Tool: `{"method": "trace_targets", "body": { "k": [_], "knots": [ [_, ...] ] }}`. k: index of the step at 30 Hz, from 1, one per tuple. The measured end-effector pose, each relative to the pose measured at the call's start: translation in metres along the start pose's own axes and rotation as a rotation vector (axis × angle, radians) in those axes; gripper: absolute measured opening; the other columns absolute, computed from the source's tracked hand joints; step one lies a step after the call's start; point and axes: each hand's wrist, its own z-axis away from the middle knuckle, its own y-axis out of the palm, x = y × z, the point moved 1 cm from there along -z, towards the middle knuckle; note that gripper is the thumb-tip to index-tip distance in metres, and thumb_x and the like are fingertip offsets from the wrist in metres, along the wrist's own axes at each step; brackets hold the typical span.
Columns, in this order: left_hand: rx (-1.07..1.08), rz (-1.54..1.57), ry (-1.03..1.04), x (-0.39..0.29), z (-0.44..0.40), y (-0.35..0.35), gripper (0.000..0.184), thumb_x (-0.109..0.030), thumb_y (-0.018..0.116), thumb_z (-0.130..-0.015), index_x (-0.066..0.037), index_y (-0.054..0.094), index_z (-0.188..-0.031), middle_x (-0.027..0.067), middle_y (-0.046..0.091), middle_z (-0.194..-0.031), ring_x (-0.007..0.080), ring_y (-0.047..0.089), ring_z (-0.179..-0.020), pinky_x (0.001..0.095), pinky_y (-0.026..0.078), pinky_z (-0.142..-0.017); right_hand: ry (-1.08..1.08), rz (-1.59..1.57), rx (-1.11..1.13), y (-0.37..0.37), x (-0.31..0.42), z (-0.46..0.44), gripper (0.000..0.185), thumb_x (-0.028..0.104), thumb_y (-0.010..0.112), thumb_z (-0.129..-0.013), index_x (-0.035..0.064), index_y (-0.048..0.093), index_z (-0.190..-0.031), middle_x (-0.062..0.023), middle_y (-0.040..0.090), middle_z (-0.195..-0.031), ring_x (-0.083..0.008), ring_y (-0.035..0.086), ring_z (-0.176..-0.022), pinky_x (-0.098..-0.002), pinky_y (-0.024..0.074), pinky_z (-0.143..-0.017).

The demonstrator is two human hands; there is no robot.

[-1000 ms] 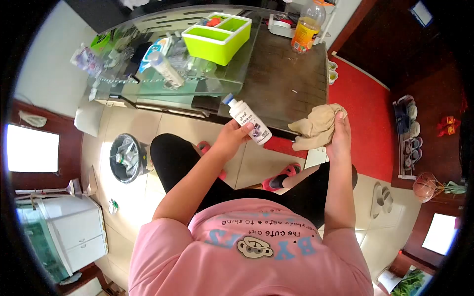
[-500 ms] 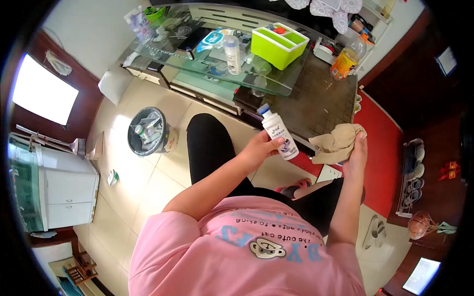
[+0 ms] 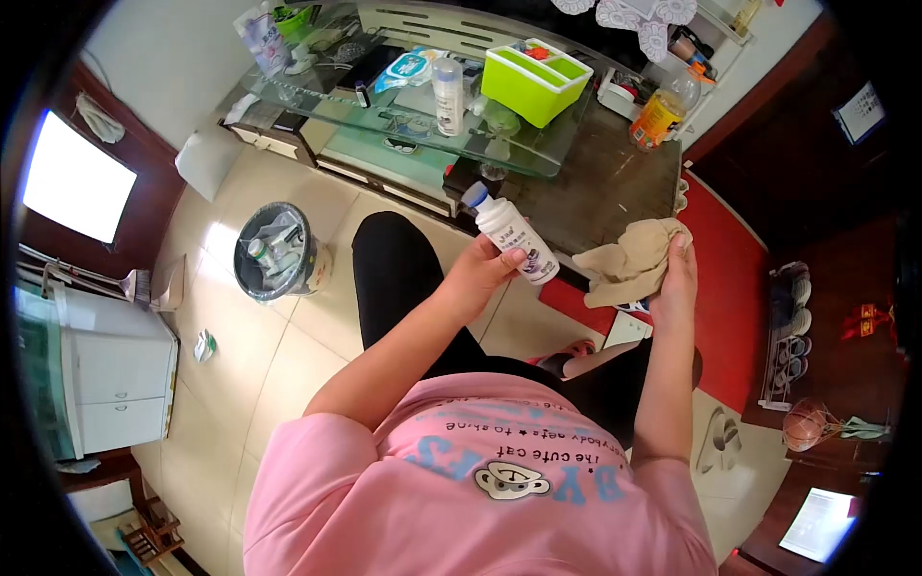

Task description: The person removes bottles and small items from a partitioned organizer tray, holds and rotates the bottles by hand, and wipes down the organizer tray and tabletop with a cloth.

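My left hand (image 3: 483, 276) is wrapped round the lower part of a white plastic bottle (image 3: 519, 238) with a blue cap and dark print on its label. The bottle leans to the left, its cap up and away from me. In my right hand (image 3: 678, 278) is a crumpled beige cloth (image 3: 634, 261), pinched between thumb and fingers. Part of the right fingers is hidden behind the cloth. Bottle and cloth are apart, both held in front of the cabinet's near edge.
A glass-topped cabinet (image 3: 615, 187) carries a green caddy (image 3: 534, 91), a white spray can (image 3: 448, 106), a wipes pack (image 3: 411, 69) and an orange drink bottle (image 3: 663, 110). A lined trash bin (image 3: 309, 252) stands on the tiled floor at left. A red mat (image 3: 720, 259) lies at right.
The bottle has shifted a little left and up and tilts further to the left. The cloth has moved slightly left in the view. Both hands keep their hold, and the whole view has shifted slightly.
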Motion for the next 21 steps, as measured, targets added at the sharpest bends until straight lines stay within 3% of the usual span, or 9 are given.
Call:
{"method": "trace_targets", "body": {
  "k": [1, 14, 16, 21],
  "knots": [
    [0.002, 0.019, 0.006, -0.001, 0.001, 0.001, 0.051, -0.013, 0.057, -0.091, -0.008, 0.037, -0.137, 0.0059, 0.055, -0.118, 0.0189, 0.055, -0.108, 0.0361, 0.044, -0.096, -0.002, -0.001, 0.005, 0.0, 0.0, 0.0, 0.04, 0.033, 0.042, -0.098, 0.0015, 0.045, -0.123, -0.0109, 0.055, -0.117, -0.0219, 0.055, -0.108, -0.0362, 0.0453, -0.093],
    [-0.027, -0.008, 0.051, -0.004, 0.002, 0.014, 0.048, -0.009, 0.054, -0.092, -0.009, 0.037, -0.136, 0.0063, 0.053, -0.12, 0.0196, 0.053, -0.11, 0.0369, 0.042, -0.097, -0.024, -0.019, 0.023, -0.006, 0.002, 0.007, 0.038, 0.031, 0.041, -0.099, 0.0017, 0.043, -0.123, -0.0112, 0.055, -0.117, -0.0216, 0.056, -0.107, -0.036, 0.0465, -0.091],
    [-0.057, 0.016, 0.033, -0.002, 0.001, 0.013, 0.036, -0.014, 0.06, -0.089, -0.009, 0.048, -0.122, 0.0029, 0.058, -0.112, 0.0153, 0.056, -0.104, 0.0338, 0.044, -0.092, -0.013, -0.025, 0.006, -0.007, 0.001, 0.008, 0.038, 0.031, 0.041, -0.099, 0.0016, 0.043, -0.124, -0.0113, 0.055, -0.117, -0.0218, 0.056, -0.107, -0.036, 0.0465, -0.091],
    [-0.106, -0.008, -0.007, 0.0, 0.001, 0.015, 0.028, -0.019, 0.062, -0.089, -0.01, 0.053, -0.113, 0.0018, 0.061, -0.107, 0.0145, 0.057, -0.101, 0.0331, 0.044, -0.09, -0.02, -0.023, 0.008, -0.012, -0.002, 0.008, 0.039, 0.031, 0.041, -0.098, 0.0016, 0.043, -0.124, -0.0116, 0.055, -0.118, -0.0222, 0.055, -0.108, -0.0363, 0.0464, -0.092]
  ]
}}
